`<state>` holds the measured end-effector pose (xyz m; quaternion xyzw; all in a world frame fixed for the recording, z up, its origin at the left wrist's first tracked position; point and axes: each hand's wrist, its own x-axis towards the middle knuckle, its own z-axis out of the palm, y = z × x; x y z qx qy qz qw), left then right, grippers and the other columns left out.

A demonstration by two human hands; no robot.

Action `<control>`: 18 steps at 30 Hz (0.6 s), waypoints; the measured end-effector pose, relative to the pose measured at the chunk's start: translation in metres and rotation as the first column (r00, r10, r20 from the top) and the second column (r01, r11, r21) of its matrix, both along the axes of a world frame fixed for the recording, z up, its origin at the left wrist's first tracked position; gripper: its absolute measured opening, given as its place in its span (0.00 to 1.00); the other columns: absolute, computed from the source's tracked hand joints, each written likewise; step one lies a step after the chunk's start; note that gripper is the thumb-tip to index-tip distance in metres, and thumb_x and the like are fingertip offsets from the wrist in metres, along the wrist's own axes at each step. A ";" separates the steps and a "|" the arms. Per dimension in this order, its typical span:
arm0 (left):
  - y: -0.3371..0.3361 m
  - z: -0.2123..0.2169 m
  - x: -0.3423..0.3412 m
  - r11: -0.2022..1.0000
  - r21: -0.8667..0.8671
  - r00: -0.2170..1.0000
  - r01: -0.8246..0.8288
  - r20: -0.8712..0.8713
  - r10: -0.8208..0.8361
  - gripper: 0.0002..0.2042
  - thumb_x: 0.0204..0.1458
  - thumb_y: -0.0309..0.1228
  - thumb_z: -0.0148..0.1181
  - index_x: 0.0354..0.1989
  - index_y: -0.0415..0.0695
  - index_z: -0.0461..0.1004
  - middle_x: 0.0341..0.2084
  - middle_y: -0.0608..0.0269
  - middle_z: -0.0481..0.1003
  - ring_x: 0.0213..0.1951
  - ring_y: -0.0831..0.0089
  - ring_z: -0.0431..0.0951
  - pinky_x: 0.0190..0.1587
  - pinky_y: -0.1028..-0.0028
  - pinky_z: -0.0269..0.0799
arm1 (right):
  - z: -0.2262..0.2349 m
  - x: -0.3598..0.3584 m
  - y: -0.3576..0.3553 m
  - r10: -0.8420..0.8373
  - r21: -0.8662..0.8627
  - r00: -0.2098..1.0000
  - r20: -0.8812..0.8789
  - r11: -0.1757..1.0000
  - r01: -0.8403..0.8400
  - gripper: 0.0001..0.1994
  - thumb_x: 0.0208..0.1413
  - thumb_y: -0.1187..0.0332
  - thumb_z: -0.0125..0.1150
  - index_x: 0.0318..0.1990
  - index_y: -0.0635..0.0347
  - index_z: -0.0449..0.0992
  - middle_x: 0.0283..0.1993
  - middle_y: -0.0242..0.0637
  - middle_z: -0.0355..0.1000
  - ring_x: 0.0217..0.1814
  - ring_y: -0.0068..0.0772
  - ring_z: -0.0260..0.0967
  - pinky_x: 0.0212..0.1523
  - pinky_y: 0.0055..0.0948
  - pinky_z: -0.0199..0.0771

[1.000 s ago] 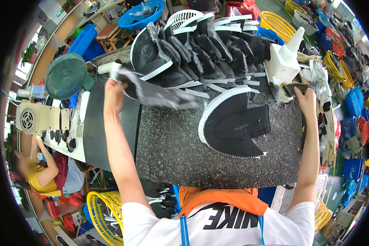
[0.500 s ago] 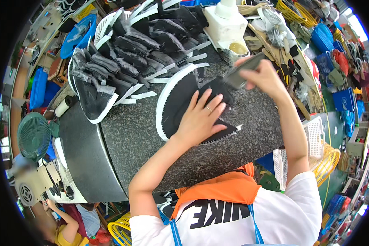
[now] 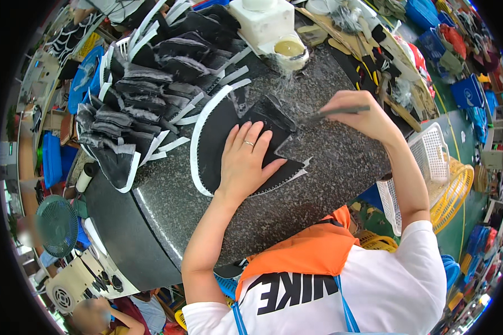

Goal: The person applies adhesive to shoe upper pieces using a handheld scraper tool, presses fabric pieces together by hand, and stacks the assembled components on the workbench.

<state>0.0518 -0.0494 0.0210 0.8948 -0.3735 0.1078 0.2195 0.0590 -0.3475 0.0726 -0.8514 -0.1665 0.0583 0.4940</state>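
Observation:
My left hand [image 3: 245,164] lies flat with fingers apart on a black shoe-upper piece [image 3: 208,148] that has a white strip along its curved edge. A dark flap [image 3: 270,114] of that piece stands partly folded up at its far right, just beyond my fingertips. Pinched in my right hand [image 3: 359,114] is a dark flat scraper [image 3: 341,111], seen nearly edge-on, its tip pointing left toward the flap. I cannot tell whether the tip touches the stone slab.
Overlapping black pieces with white edging [image 3: 167,84] are piled far left on the speckled slab [image 3: 330,167]. A white container [image 3: 262,22] with a cup of yellowish glue [image 3: 289,48] stands at the far edge. Right lies a white basket [image 3: 430,151]; a co-worker [image 3: 95,318] sits lower left.
The scraper has turned from broad face to edge-on, and my right hand has shifted slightly down. My left hand stays on the piece. The whole view has shifted.

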 end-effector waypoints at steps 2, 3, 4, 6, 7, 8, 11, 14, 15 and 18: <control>-0.001 -0.001 0.001 1.000 -0.004 1.000 0.018 0.012 -0.018 0.29 0.41 0.41 0.72 0.51 0.42 0.71 0.53 0.54 0.69 0.57 0.53 0.68 0.61 0.55 0.62 | -0.006 0.001 0.013 0.041 -0.003 0.999 0.007 0.999 -0.041 0.09 0.49 0.79 0.66 0.39 0.63 0.82 0.37 0.39 0.77 0.39 0.35 0.75 0.41 0.31 0.74; -0.002 -0.001 0.001 1.000 -0.009 1.000 0.019 0.025 -0.019 0.29 0.41 0.41 0.72 0.51 0.41 0.70 0.53 0.54 0.69 0.55 0.54 0.69 0.59 0.56 0.63 | -0.012 0.005 0.022 0.099 -0.007 0.995 0.016 0.995 -0.099 0.10 0.49 0.79 0.66 0.40 0.62 0.82 0.37 0.39 0.77 0.39 0.35 0.75 0.41 0.32 0.74; -0.004 0.000 0.002 1.000 -0.006 0.999 0.023 0.028 -0.023 0.29 0.41 0.41 0.72 0.51 0.41 0.70 0.53 0.54 0.69 0.55 0.54 0.69 0.59 0.56 0.63 | -0.023 0.012 0.030 0.066 -0.044 0.996 0.052 0.997 -0.064 0.11 0.50 0.77 0.66 0.42 0.61 0.81 0.37 0.40 0.77 0.38 0.36 0.75 0.41 0.32 0.74; -0.008 0.002 -0.001 1.000 0.015 0.998 0.013 0.055 -0.014 0.30 0.41 0.43 0.71 0.51 0.41 0.70 0.51 0.54 0.70 0.51 0.55 0.72 0.52 0.60 0.66 | -0.026 0.032 0.044 0.007 -0.077 0.971 0.240 0.997 0.012 0.11 0.51 0.77 0.65 0.43 0.61 0.81 0.37 0.40 0.78 0.39 0.33 0.75 0.40 0.31 0.75; -0.008 0.002 -0.004 1.000 0.023 0.998 0.015 0.056 -0.016 0.30 0.41 0.43 0.71 0.51 0.41 0.70 0.51 0.54 0.70 0.51 0.55 0.72 0.52 0.60 0.66 | -0.026 0.038 0.055 -0.043 -0.096 0.908 0.417 0.991 0.091 0.11 0.52 0.77 0.63 0.44 0.61 0.81 0.38 0.40 0.78 0.39 0.31 0.75 0.39 0.30 0.75; -0.007 -0.001 -0.005 1.000 0.021 0.996 -0.005 0.084 0.003 0.30 0.41 0.44 0.71 0.52 0.41 0.70 0.49 0.54 0.71 0.49 0.56 0.72 0.48 0.62 0.66 | -0.021 0.041 0.068 -0.045 -0.087 0.906 0.421 0.992 0.090 0.11 0.52 0.77 0.63 0.44 0.61 0.81 0.38 0.40 0.78 0.39 0.31 0.75 0.39 0.30 0.75; -0.001 -0.005 -0.009 0.998 0.044 0.988 -0.044 0.149 0.037 0.32 0.43 0.48 0.68 0.52 0.39 0.70 0.46 0.55 0.71 0.44 0.59 0.73 0.41 0.65 0.65 | 0.006 0.038 0.091 -0.292 0.171 0.876 0.384 0.955 0.243 0.12 0.54 0.77 0.60 0.46 0.60 0.79 0.35 0.37 0.78 0.35 0.26 0.75 0.35 0.26 0.74; -0.002 -0.007 -0.009 0.996 0.072 0.976 -0.059 0.213 0.042 0.34 0.45 0.52 0.65 0.53 0.38 0.70 0.44 0.56 0.71 0.39 0.62 0.73 0.37 0.66 0.63 | 0.012 0.024 0.098 -0.269 0.164 0.958 0.104 0.954 0.250 0.12 0.52 0.70 0.60 0.44 0.59 0.77 0.29 0.45 0.76 0.32 0.44 0.76 0.35 0.37 0.75; -0.003 -0.008 -0.008 0.995 0.077 0.969 -0.059 0.244 0.039 0.34 0.45 0.53 0.65 0.53 0.38 0.70 0.43 0.57 0.71 0.38 0.63 0.72 0.36 0.67 0.62 | 0.003 0.023 0.101 -0.260 0.111 0.942 0.213 0.964 0.241 0.09 0.52 0.70 0.58 0.41 0.61 0.75 0.29 0.46 0.76 0.33 0.48 0.76 0.36 0.40 0.75; -0.004 -0.004 -0.009 0.996 0.072 0.975 -0.060 0.220 0.043 0.32 0.45 0.52 0.65 0.52 0.38 0.71 0.44 0.56 0.71 0.40 0.62 0.73 0.38 0.66 0.64 | -0.016 0.010 0.096 -0.269 -0.199 0.942 0.200 0.930 0.308 0.06 0.53 0.73 0.56 0.37 0.62 0.75 0.32 0.51 0.76 0.34 0.50 0.76 0.37 0.38 0.75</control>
